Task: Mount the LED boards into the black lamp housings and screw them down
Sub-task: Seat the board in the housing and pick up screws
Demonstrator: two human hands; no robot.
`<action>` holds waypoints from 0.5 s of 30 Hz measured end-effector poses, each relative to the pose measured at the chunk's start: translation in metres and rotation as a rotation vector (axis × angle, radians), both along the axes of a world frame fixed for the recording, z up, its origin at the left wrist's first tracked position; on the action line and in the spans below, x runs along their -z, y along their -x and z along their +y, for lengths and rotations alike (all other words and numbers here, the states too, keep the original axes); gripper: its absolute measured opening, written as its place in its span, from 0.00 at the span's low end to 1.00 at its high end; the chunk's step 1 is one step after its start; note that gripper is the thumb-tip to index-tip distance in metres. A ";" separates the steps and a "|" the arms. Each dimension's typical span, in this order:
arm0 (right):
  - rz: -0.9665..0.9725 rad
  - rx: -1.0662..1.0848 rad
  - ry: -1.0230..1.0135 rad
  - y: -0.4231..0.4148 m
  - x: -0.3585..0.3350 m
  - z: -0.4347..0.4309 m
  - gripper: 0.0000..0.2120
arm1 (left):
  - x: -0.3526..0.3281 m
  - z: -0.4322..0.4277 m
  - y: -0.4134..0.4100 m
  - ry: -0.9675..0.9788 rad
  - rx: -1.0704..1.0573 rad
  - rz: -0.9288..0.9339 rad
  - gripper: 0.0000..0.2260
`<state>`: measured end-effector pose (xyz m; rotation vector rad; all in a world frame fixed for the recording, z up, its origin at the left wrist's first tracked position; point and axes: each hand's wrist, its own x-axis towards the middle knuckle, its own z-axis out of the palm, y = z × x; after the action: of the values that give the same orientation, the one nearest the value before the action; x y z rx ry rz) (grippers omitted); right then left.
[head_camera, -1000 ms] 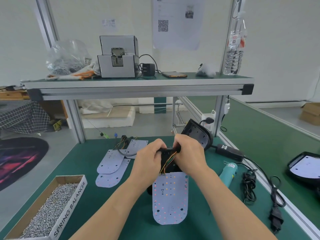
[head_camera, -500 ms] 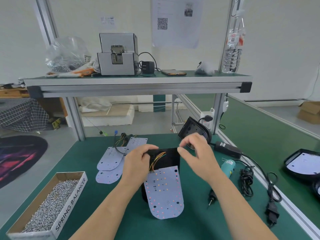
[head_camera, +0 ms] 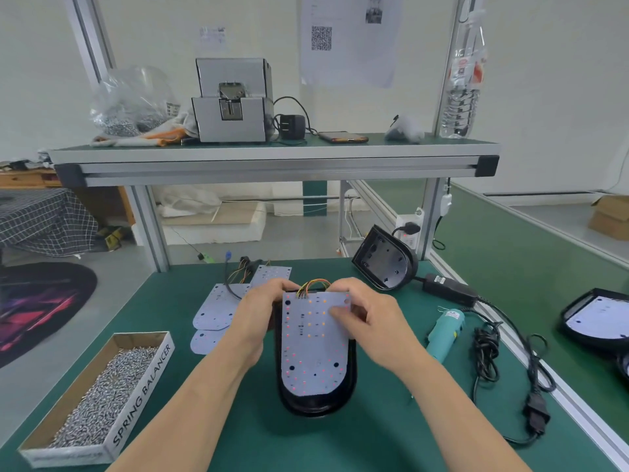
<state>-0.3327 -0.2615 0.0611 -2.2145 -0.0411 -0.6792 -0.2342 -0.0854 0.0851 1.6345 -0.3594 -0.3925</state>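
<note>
A white LED board (head_camera: 315, 349) with red and orange dots lies on top of a black lamp housing (head_camera: 316, 403) on the green bench in front of me. Coloured wires (head_camera: 311, 286) loop out at its far edge. My left hand (head_camera: 258, 315) grips the far left corner of board and housing. My right hand (head_camera: 367, 318) holds the far right corner, thumb pressing on the board's face. An empty black housing (head_camera: 384, 264) leans upright at the back right. Spare LED boards (head_camera: 218, 308) lie flat to the left.
A cardboard box of screws (head_camera: 98, 400) sits at the front left. A teal electric screwdriver (head_camera: 446, 328) with its black cable and power adapter (head_camera: 449, 291) lies to the right. Another housing with a board (head_camera: 595, 318) rests on the neighbouring bench. An upper shelf (head_camera: 272, 161) carries a screw feeder.
The board was hanging below the raised housing by its wires. Now the housing lies flat on the bench with the board laid over it, and both hands have come down onto its far corners.
</note>
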 end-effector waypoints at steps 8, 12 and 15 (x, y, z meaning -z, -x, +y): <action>-0.106 0.242 0.129 0.001 0.011 0.016 0.20 | -0.001 -0.001 0.005 0.190 0.004 0.057 0.14; 0.044 0.133 -0.322 0.000 0.012 0.013 0.34 | 0.002 0.002 0.002 0.335 0.096 0.131 0.13; 0.034 0.155 -0.395 -0.002 0.010 0.014 0.28 | 0.006 0.012 0.005 0.330 0.244 0.159 0.21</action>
<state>-0.3303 -0.2478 0.0515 -1.8595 0.2632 -0.6688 -0.2391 -0.0734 0.0787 1.2326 -0.4782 -0.6100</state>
